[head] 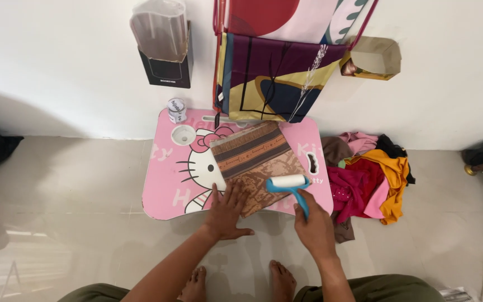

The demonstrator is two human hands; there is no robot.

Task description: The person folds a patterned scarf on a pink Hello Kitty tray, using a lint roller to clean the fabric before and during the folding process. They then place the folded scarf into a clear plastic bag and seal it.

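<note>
Pale tiled floor (74, 184) runs up to a white wall (57, 67), and against that wall stands a small pink lap table (166, 190) printed with a white cartoon cat. On the table lies a folded brown patterned cloth (252, 162), striped at its far half and mottled at its near half. The left hand (227, 215) rests flat with spread fingers on the cloth's near left corner, pressing it down and grasping nothing. The right hand (314, 226) is clenched around the blue handle of a lint roller (289, 184), whose white roll lies across the near right part of the cloth. At the table's far left corner stands a small clear jar (176, 109) with a white label, just beyond a round cup recess. On the wall to the far left hangs a black box-shaped holder (169, 70) with a clear plastic piece in it. Colourful printed fabrics (275, 78) hang above the table's far edge, and an open tan paper bag (373, 59) hangs to their right. A heap of pink, red and orange clothes (370, 176) lies on the floor just right of the table.
</note>
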